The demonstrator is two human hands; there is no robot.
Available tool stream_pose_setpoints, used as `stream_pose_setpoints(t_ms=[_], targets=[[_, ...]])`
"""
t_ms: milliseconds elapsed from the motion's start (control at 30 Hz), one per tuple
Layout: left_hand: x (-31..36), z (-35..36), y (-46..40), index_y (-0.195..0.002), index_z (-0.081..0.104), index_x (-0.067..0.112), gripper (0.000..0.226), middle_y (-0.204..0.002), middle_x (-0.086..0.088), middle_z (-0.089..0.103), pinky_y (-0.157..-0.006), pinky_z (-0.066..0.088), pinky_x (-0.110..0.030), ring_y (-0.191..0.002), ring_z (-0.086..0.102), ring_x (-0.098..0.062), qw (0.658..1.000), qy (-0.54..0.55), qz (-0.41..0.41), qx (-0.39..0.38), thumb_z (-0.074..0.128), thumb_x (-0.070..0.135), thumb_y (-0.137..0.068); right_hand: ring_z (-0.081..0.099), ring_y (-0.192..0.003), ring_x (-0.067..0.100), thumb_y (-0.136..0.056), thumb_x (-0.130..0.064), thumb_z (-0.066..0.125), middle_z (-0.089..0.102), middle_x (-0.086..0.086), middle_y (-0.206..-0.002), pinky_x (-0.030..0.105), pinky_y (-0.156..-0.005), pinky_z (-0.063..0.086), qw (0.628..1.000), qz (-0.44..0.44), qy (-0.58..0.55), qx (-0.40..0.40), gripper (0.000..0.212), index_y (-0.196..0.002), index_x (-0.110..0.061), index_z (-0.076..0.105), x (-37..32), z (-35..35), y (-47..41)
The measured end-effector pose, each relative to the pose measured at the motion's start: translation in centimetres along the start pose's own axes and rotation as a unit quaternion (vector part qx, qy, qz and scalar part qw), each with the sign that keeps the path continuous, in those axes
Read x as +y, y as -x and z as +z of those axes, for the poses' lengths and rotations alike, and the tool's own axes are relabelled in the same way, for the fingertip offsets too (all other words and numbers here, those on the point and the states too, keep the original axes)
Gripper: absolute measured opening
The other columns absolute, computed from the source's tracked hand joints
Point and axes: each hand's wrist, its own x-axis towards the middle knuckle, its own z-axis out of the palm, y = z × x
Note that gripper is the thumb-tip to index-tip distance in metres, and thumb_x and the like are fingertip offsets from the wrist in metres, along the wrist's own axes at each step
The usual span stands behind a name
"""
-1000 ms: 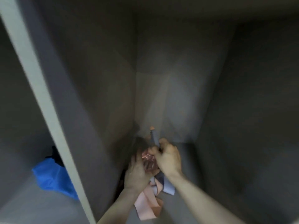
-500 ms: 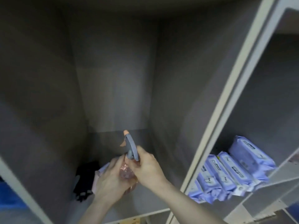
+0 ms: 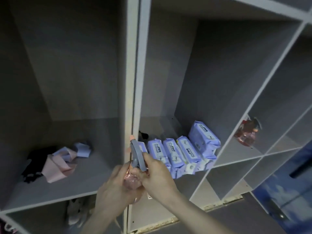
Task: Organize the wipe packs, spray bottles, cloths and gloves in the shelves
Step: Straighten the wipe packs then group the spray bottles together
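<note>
Both my hands hold a pink spray bottle (image 3: 131, 179) with a grey trigger head in front of the shelf's upright divider. My left hand (image 3: 114, 191) cups its clear pink body from below. My right hand (image 3: 157, 179) grips the neck just under the trigger. Pink, blue and black cloths (image 3: 57, 161) lie in a heap in the left compartment. Several purple wipe packs (image 3: 182, 152) stand in a row in the middle compartment. A second pink spray bottle (image 3: 246, 132) lies in a small cubby at the right.
The grey shelf unit (image 3: 133, 81) fills the view, with small cubbies at the right and lower compartments below. A pale crumpled item (image 3: 76, 211) sits in the lower left compartment. A blue surface (image 3: 290, 183) lies at the lower right.
The view has swung right from the left compartment to the divider. Both hands have drawn the spray bottle out of the left compartment, away from the cloths, toward the middle one.
</note>
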Motion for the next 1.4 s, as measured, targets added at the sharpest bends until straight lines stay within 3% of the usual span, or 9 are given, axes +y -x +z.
stream_pose_setpoints(t_ms=[267,433,667,767,867,967,1033,1200,1400], targets=[[9.5,10.0,0.2,-0.123,0.042,0.044,0.086,-0.114,0.020,0.048,-0.073,0.044,-0.027,-0.109,0.058,-0.010,0.997,-0.009,0.063,-0.036,0.044,0.068,-0.040,0.063,-0.080,0.022,-0.084,-0.031,0.064,0.068,-0.001,-0.088,0.037,-0.075,0.052,0.994,0.069,-0.009,0.079,0.016,-0.096,-0.024,0.056,8.0,-10.0,5.2],[15.5,16.6,-1.3,-0.105,0.043,0.051,0.065,-0.106,0.022,0.050,-0.073,0.044,-0.024,-0.103,0.058,-0.001,0.989,-0.004,0.095,-0.117,0.046,0.064,-0.042,0.062,-0.080,0.022,-0.081,-0.025,0.066,0.068,-0.003,-0.083,0.037,-0.074,0.052,0.980,0.135,-0.005,0.144,0.015,-0.091,-0.031,0.056,13.3,-16.3,7.6],[21.2,26.3,-6.1,-0.108,0.045,0.055,0.058,-0.106,0.028,0.056,-0.075,0.053,-0.024,-0.088,0.062,0.006,0.962,0.042,0.169,-0.211,0.062,0.060,-0.053,0.061,-0.082,0.022,-0.081,-0.025,0.066,0.069,-0.003,-0.084,0.036,-0.070,0.048,0.957,0.209,0.034,0.200,0.017,-0.086,-0.034,0.053,20.3,-24.1,7.1],[24.4,28.8,-8.9,-0.104,0.054,0.050,0.046,-0.114,0.013,0.062,-0.081,0.053,-0.019,-0.096,0.063,0.001,0.948,0.073,0.227,-0.210,0.063,0.069,-0.064,0.061,-0.079,0.017,-0.081,-0.024,0.067,0.068,-0.007,-0.083,0.027,-0.064,0.045,0.953,0.214,0.055,0.207,0.020,-0.082,-0.037,0.051,22.8,-27.6,5.2],[27.6,31.1,-12.2,-0.100,0.057,0.027,0.011,-0.095,0.003,0.059,-0.053,0.049,-0.018,-0.068,0.064,-0.004,0.940,0.043,0.247,-0.231,0.057,0.029,-0.090,0.058,-0.074,0.009,-0.081,-0.021,0.067,0.063,-0.014,-0.075,0.015,-0.059,0.040,0.950,0.221,0.059,0.211,0.029,-0.074,-0.042,0.048,25.2,-30.4,2.5],[30.1,32.9,-15.1,-0.126,0.046,0.032,0.042,-0.119,0.010,0.051,-0.061,0.049,-0.015,-0.078,0.060,0.000,0.951,0.101,0.187,-0.224,0.060,0.028,-0.087,0.057,-0.074,0.010,-0.081,-0.019,0.067,0.060,-0.015,-0.072,0.015,-0.060,0.039,0.947,0.231,0.055,0.216,0.030,-0.072,-0.041,0.048,27.3,-32.7,-0.3],[31.1,33.9,-17.2,-0.124,0.043,0.039,0.051,-0.119,0.012,0.051,-0.071,0.048,-0.019,-0.096,0.059,-0.004,0.963,0.037,0.163,-0.211,0.065,0.037,-0.079,0.057,-0.074,0.012,-0.082,-0.018,0.067,0.059,-0.014,-0.071,0.016,-0.060,0.039,0.946,0.227,0.057,0.226,0.028,-0.074,-0.039,0.049,28.8,-33.8,-1.7],[31.4,38.6,-21.4,-0.115,0.049,0.046,0.046,-0.095,0.015,0.056,-0.062,0.053,-0.020,-0.100,0.064,-0.017,0.959,0.043,0.181,-0.215,0.067,0.033,-0.074,0.061,-0.081,0.019,-0.083,-0.016,0.065,0.063,-0.007,-0.083,0.024,-0.066,0.044,0.943,0.232,0.051,0.234,0.016,-0.095,-0.026,0.061,32.2,-35.7,-4.4],[31.2,43.0,-24.5,-0.117,0.047,0.046,0.054,-0.103,0.022,0.051,-0.074,0.036,-0.009,-0.105,0.054,0.003,0.973,-0.016,0.159,-0.165,0.046,0.059,-0.065,0.051,-0.071,0.015,-0.082,-0.018,0.064,0.057,-0.009,-0.076,0.016,-0.054,0.037,0.944,0.242,0.068,0.212,0.011,-0.090,-0.023,0.058,37.6,-36.2,-7.2]])
